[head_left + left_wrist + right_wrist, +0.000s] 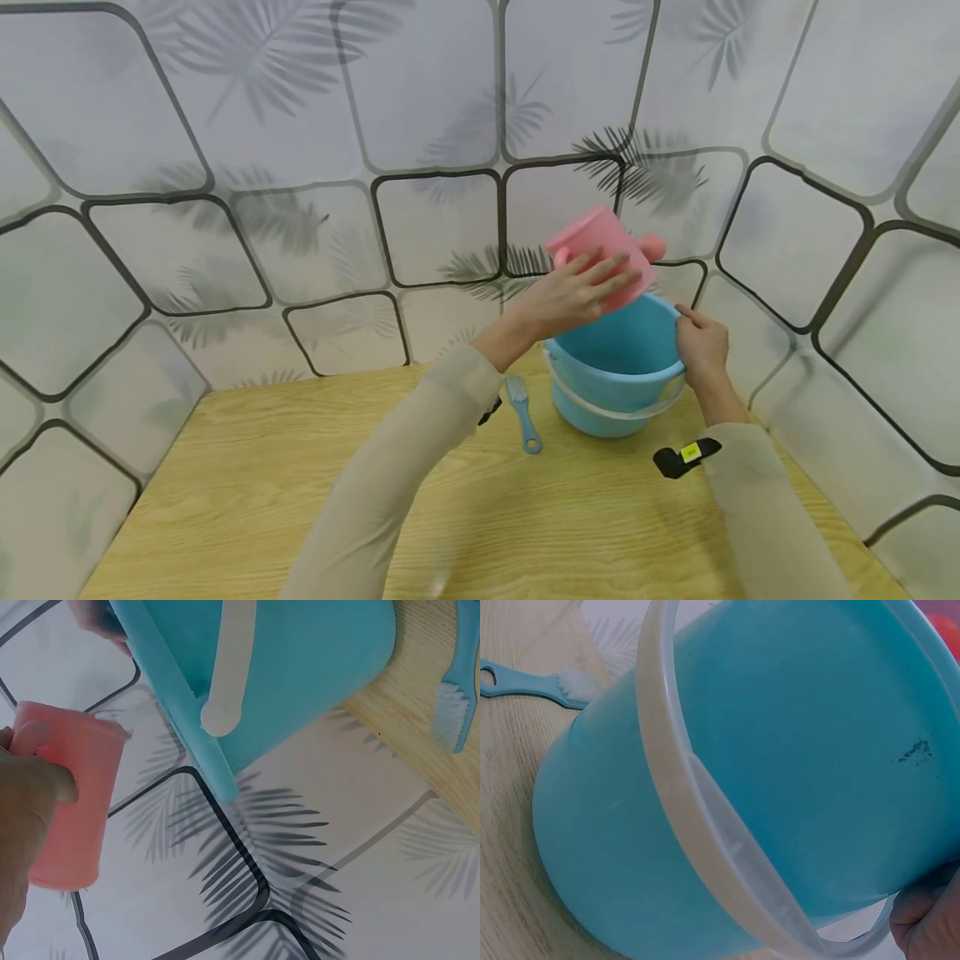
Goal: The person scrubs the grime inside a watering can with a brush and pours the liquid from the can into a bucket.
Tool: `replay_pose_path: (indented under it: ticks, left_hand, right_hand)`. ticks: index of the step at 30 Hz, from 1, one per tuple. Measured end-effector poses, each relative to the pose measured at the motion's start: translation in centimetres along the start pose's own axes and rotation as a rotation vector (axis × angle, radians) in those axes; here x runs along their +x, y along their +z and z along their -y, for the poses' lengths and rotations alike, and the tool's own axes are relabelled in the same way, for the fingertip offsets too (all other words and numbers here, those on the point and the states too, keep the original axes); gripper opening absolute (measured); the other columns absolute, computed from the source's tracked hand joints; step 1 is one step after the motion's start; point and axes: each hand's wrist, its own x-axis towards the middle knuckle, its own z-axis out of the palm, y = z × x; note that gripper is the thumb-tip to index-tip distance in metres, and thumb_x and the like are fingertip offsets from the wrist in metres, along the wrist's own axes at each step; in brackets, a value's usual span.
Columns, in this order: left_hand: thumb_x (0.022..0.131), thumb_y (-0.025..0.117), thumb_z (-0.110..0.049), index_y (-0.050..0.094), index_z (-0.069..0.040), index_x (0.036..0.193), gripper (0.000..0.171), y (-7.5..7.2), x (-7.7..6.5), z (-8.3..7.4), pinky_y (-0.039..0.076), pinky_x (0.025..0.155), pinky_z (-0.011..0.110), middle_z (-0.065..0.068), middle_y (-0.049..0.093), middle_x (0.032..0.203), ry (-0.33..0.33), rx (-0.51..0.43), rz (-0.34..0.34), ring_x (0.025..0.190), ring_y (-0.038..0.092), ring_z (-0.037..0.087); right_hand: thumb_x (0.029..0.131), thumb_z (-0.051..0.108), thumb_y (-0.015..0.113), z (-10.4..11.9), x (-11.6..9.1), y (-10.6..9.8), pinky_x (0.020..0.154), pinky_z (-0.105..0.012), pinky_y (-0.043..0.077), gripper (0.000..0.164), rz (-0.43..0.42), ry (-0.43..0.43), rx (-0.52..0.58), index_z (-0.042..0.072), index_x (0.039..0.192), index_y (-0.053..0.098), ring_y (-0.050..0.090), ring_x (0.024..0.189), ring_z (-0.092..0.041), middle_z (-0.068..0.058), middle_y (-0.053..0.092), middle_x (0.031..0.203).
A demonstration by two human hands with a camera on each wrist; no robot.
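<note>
In the head view my left hand (566, 296) holds a pink watering can (592, 229) with a round spout head. It is tilted over the far rim of a light blue bucket (600, 387). The left wrist view has the thumb pressed along the side of the watering can (90, 795). My right hand (703, 346) grips the bucket's rim on the right. The bucket stands on the table, its white handle (667, 780) hanging down the near side. Dark specks mark the inner wall in the right wrist view.
A blue brush (525, 425) with white bristles lies on the wooden table (300, 492), just left of the bucket. Patterned walls (442, 233) with leaf prints rise behind the table and along both sides, the right one close to the bucket.
</note>
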Motion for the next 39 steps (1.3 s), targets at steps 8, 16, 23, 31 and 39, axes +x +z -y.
replay_pose_path:
  ticks: [8, 16, 23, 31, 39]
  left_hand:
    - [0.097, 0.048, -0.003, 0.065, -0.027, 0.12, 0.038, 0.0, 0.0, -0.5, 0.04, 0.105, 0.039, 0.002, 0.033, 0.151, 0.001, -0.034, 0.08, 0.138, 0.031, 0.026]
    - [0.095, 0.038, -0.004, 0.07, -0.031, 0.106, 0.043, 0.8, 0.1, -1.2, 0.052, 0.061, 0.032, 0.003, 0.04, 0.145, -0.086, 0.098, 0.032, 0.124, 0.045, 0.031]
    - [0.09, 0.033, 0.002, 0.07, -0.029, 0.101, 0.05, 1.1, 0.1, -1.2, 0.041, 0.051, 0.025, 0.001, 0.041, 0.14, -0.09, 0.123, -0.013, 0.1, 0.049, 0.023]
    - [0.1, 0.034, -0.014, 0.049, -0.012, 0.133, 0.036, 1.4, -0.1, -1.0, 0.044, 0.065, 0.026, 0.007, 0.053, 0.113, -0.085, 0.072, -0.066, 0.088, 0.048, 0.02]
    - [0.098, 0.03, -0.002, 0.049, -0.011, 0.136, 0.043, 0.7, 0.3, -0.6, 0.04, 0.073, 0.028, 0.005, 0.047, 0.128, 0.027, 0.085, 0.01, 0.093, 0.045, 0.021]
  right_hand:
    - [0.092, 0.02, 0.039, -0.1, -0.1, 0.1, 0.109, -0.036, 0.035, 0.043, -0.026, -0.023, 0.001, 0.013, 0.131, 0.055, 0.037, 0.134, -0.019, -0.006, 0.045, 0.142]
    - [0.092, 0.02, 0.039, -0.1, -0.2, 0.1, 0.109, -0.038, 0.035, 0.044, -0.009, -0.004, -0.006, 0.013, 0.133, 0.054, 0.038, 0.134, -0.022, -0.007, 0.045, 0.143]
    - [0.092, 0.021, 0.038, -0.2, -0.1, 0.0, 0.109, -0.037, 0.034, 0.045, -0.004, -0.007, -0.017, 0.013, 0.134, 0.054, 0.036, 0.135, -0.021, -0.005, 0.044, 0.143]
    - [0.092, 0.02, 0.038, -0.1, -0.1, 0.1, 0.11, -0.036, 0.034, 0.045, -0.009, -0.015, -0.015, 0.013, 0.133, 0.054, 0.036, 0.135, -0.02, -0.005, 0.044, 0.143]
    - [0.091, 0.02, 0.039, -0.1, 0.0, 0.1, 0.109, -0.035, 0.034, 0.045, -0.019, -0.013, -0.011, 0.013, 0.133, 0.055, 0.036, 0.134, -0.019, -0.005, 0.045, 0.142]
